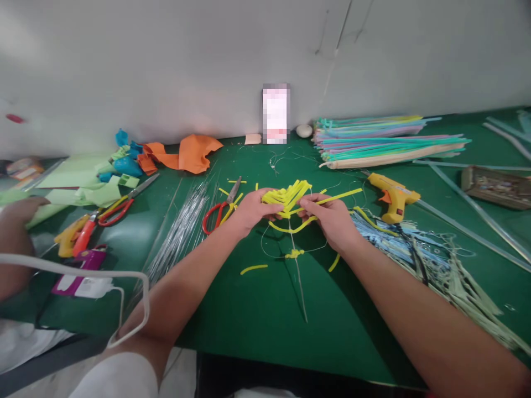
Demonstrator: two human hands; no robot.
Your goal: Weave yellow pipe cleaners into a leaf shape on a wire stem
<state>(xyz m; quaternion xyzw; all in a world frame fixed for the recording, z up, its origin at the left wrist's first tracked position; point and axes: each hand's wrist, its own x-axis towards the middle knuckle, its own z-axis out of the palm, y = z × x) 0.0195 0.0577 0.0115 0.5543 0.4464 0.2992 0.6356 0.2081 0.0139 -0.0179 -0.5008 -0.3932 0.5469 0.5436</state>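
Note:
My left hand is closed on the left side of a yellow leaf-like piece made of chenille stems laid in slanting rows. A thin wire runs down from this piece, with a small yellow knot partway along. My right hand pinches a yellow chenille stem at the piece's right edge; its free end points right. Another yellow stem curves below both hands. Beside my left hand lie red-handled scissors. Cut yellow bits are scattered on the green table.
A yellow glue gun lies right of my right hand, near blue and green strands. Chenille stem bundles and a phone are at the back. Wires, orange paper and another person's hand are left.

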